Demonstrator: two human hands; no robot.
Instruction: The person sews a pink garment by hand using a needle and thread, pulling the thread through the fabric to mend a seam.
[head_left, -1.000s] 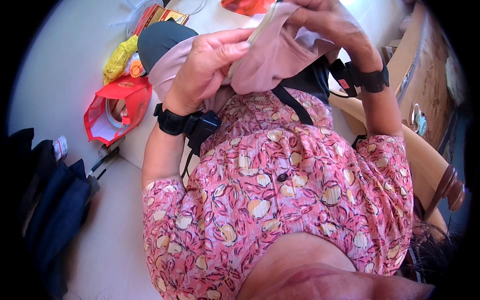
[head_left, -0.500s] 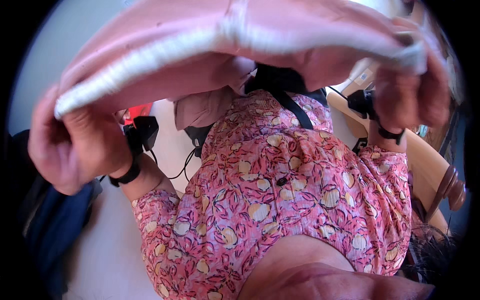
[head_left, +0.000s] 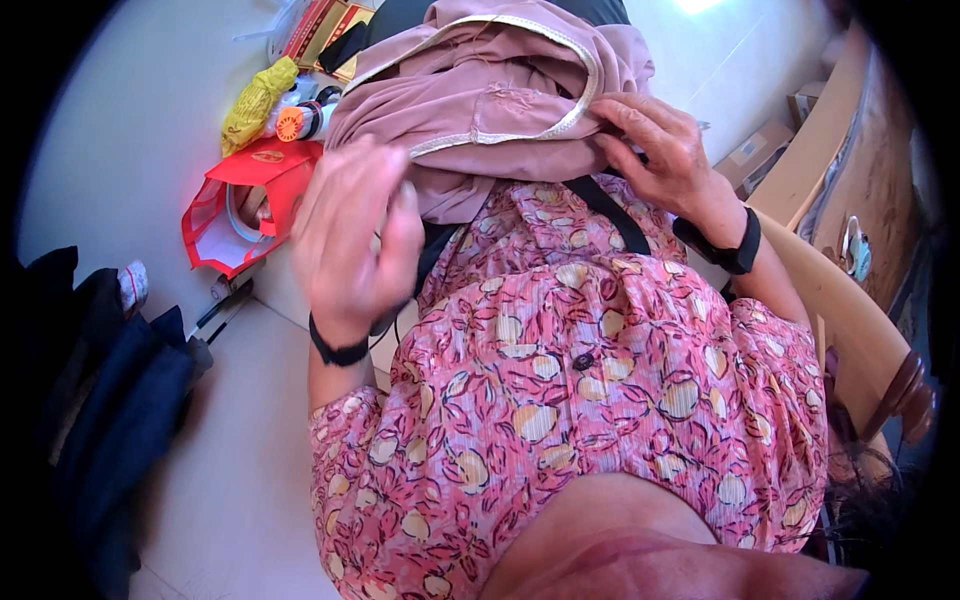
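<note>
A dusty-pink garment (head_left: 450,165) lies bunched over my lap, with a pale trimmed edge curving round its opening and a rough stitched-looking patch on the cloth. My right hand (head_left: 665,155) is at the garment's right side, fingertips touching the cloth by the trim, thumb and fingers apart. My left hand (head_left: 355,235), blurred by motion, is raised at the garment's lower left. Its fingers point upward with the thumb apart, and nothing shows in it. Whether it touches the cloth behind it I cannot tell.
On the floor to the left stand a red paper bag (head_left: 275,160), a yellow plastic bundle (head_left: 258,100) and an orange-capped white container (head_left: 291,124). Dark clothes (head_left: 120,390) hang or lie at far left. A wooden chair arm (head_left: 850,310) curves on my right; cardboard boxes (head_left: 760,150) lie beyond.
The garment has come down from in front of me, where both hands gripped its edge, onto my lap. My left hand has let go and moved inward; my right hand's fingers have opened.
</note>
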